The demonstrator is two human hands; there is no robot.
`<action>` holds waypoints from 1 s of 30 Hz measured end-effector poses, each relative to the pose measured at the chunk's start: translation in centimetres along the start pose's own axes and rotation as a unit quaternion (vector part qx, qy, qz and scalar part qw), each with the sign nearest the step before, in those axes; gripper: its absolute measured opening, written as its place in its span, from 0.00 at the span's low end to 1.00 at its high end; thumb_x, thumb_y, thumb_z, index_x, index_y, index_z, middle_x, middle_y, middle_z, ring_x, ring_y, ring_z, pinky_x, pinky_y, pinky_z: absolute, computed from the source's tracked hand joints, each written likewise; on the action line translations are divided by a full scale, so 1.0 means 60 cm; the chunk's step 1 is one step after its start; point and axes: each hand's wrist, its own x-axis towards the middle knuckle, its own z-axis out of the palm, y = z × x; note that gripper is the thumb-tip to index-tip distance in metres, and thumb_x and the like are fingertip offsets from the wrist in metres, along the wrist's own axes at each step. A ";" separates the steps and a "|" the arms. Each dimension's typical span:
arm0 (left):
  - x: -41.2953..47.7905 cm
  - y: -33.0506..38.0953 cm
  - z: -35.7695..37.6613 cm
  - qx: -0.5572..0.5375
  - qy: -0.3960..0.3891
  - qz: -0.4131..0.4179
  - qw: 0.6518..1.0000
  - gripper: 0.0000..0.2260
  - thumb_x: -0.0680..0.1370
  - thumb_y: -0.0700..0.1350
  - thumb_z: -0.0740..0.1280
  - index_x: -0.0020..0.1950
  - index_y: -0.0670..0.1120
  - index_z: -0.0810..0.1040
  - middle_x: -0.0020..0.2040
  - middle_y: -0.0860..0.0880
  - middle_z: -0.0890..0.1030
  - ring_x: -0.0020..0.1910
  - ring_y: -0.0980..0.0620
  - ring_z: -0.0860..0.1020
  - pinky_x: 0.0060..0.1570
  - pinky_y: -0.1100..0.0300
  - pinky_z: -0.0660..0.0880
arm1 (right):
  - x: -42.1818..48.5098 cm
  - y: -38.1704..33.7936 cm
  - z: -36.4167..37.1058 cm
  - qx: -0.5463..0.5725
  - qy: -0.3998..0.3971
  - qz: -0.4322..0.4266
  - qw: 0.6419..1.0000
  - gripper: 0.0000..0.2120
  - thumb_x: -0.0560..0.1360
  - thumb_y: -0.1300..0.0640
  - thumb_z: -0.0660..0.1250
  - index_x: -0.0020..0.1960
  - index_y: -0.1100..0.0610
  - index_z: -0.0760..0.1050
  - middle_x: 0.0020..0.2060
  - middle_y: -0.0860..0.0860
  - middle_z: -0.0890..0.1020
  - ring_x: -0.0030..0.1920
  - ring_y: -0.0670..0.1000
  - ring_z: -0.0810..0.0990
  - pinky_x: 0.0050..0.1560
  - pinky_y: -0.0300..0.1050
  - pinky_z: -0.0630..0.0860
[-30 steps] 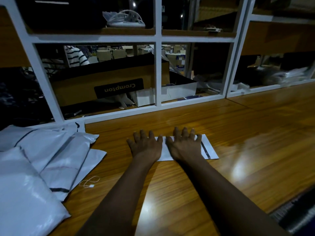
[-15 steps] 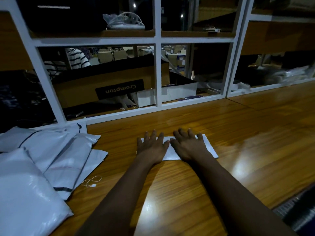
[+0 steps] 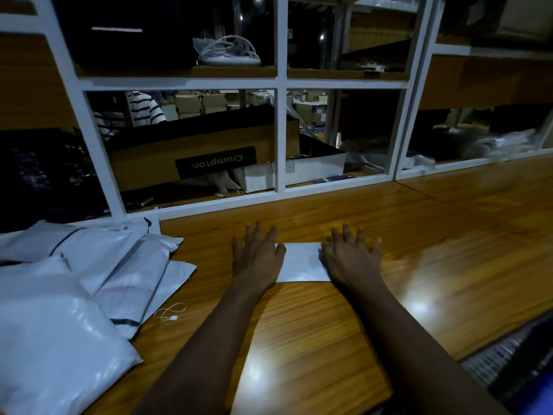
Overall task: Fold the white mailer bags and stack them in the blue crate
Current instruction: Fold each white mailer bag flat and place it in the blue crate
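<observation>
A folded white mailer bag (image 3: 302,262) lies flat on the wooden table (image 3: 434,265) in the middle of the view. My left hand (image 3: 257,253) presses on its left end with straight fingers. My right hand (image 3: 351,253) lies flat over its right end, fingers spread. Only the strip of bag between the two hands shows. A pile of unfolded white mailer bags (image 3: 89,280) covers the table's left side. At the bottom right corner, a dark blue edge (image 3: 535,372) that may be the crate shows below the table.
A white-framed shelf (image 3: 279,139) stands along the table's far edge, holding a brown Crompton carton (image 3: 209,157) and small boxes. A small white tag with a string (image 3: 170,314) lies beside the bag pile. A person in a striped top (image 3: 143,107) is behind the shelf.
Both hands have slid apart along the folded bag, the left going left and the right going right. The bag has stayed in place.
</observation>
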 end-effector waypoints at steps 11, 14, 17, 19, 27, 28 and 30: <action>-0.037 -0.020 0.002 0.047 -0.137 0.069 0.987 0.27 0.83 0.63 0.43 0.79 0.61 0.38 0.81 0.50 0.37 0.79 0.44 0.38 0.76 0.42 0.38 | -0.041 -0.028 0.004 -0.001 -0.087 -0.063 0.994 0.29 0.85 0.43 0.42 0.82 0.50 0.38 0.81 0.56 0.40 0.80 0.61 0.39 0.75 0.69 0.42; -0.031 -0.045 -0.007 0.037 -0.147 0.028 0.988 0.28 0.82 0.65 0.43 0.80 0.59 0.39 0.81 0.48 0.38 0.79 0.45 0.39 0.76 0.45 0.40 | -0.038 -0.012 0.007 -0.010 -0.075 -0.024 0.997 0.29 0.84 0.44 0.44 0.82 0.51 0.44 0.81 0.54 0.46 0.80 0.61 0.44 0.75 0.70 0.47; -0.033 -0.056 -0.008 0.027 -0.135 0.021 0.990 0.28 0.83 0.64 0.43 0.80 0.58 0.40 0.81 0.47 0.39 0.80 0.47 0.39 0.77 0.46 0.40 | -0.035 -0.005 0.008 0.012 -0.037 -0.007 0.999 0.29 0.82 0.43 0.47 0.80 0.52 0.51 0.80 0.55 0.54 0.79 0.62 0.52 0.71 0.74 0.52; -0.033 -0.054 -0.004 0.024 -0.128 0.014 0.991 0.28 0.83 0.64 0.43 0.80 0.57 0.40 0.81 0.47 0.40 0.79 0.46 0.39 0.76 0.44 0.39 | -0.035 -0.004 0.005 0.024 -0.045 -0.010 0.999 0.31 0.80 0.39 0.45 0.79 0.50 0.53 0.80 0.55 0.54 0.79 0.63 0.52 0.71 0.76 0.49; -0.031 -0.050 -0.002 -0.011 -0.036 -0.024 0.999 0.27 0.83 0.60 0.50 0.81 0.53 0.52 0.80 0.47 0.55 0.78 0.41 0.53 0.75 0.38 0.49 | -0.056 -0.028 -0.022 0.066 -0.067 -0.087 0.992 0.33 0.78 0.33 0.55 0.79 0.44 0.55 0.80 0.49 0.57 0.80 0.56 0.50 0.75 0.69 0.45; -0.031 -0.049 -0.001 -0.018 -0.029 -0.015 0.999 0.26 0.83 0.59 0.51 0.80 0.53 0.55 0.80 0.47 0.58 0.77 0.40 0.55 0.74 0.38 0.51 | -0.061 -0.028 -0.026 0.058 -0.072 -0.092 0.992 0.34 0.76 0.31 0.56 0.79 0.43 0.57 0.79 0.49 0.59 0.79 0.56 0.53 0.75 0.67 0.49; -0.030 -0.046 0.001 -0.035 -0.019 0.000 0.999 0.25 0.82 0.58 0.53 0.79 0.54 0.58 0.79 0.48 0.61 0.76 0.41 0.58 0.73 0.39 0.54 | -0.068 -0.023 -0.038 0.007 -0.060 -0.089 0.994 0.38 0.72 0.25 0.55 0.77 0.41 0.60 0.76 0.51 0.64 0.75 0.59 0.60 0.72 0.61 0.56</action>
